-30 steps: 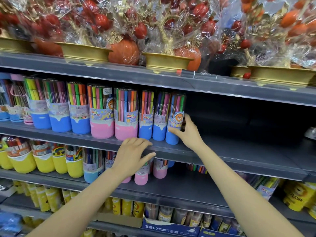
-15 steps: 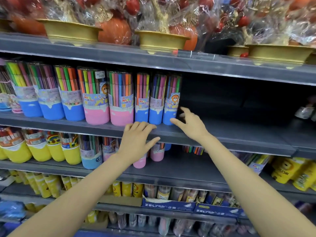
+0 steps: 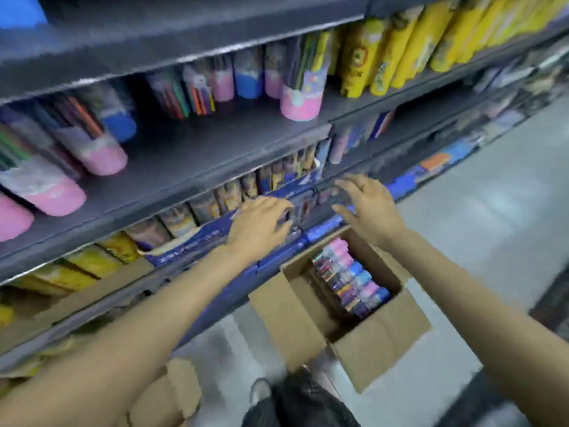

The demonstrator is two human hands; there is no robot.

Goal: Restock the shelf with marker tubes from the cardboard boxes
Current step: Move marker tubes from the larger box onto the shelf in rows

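An open cardboard box stands on the floor below my hands, with several pink- and blue-capped marker tubes lying inside. My left hand hovers above the box's left side with fingers loosely curled and nothing in it. My right hand hangs above the box's far edge, fingers spread and empty. On the grey shelf stand more marker tubes with pink and blue bases. The view is tilted and blurred.
Yellow tubes fill the shelf's right end. Lower shelves hold blue display trays of small packs. A second cardboard flap lies at the bottom left. My shoe stands on the grey floor beside the box.
My view has swung down from the upper shelves to the floor box. Both hands have left the shelf edge and dropped toward the box, empty.
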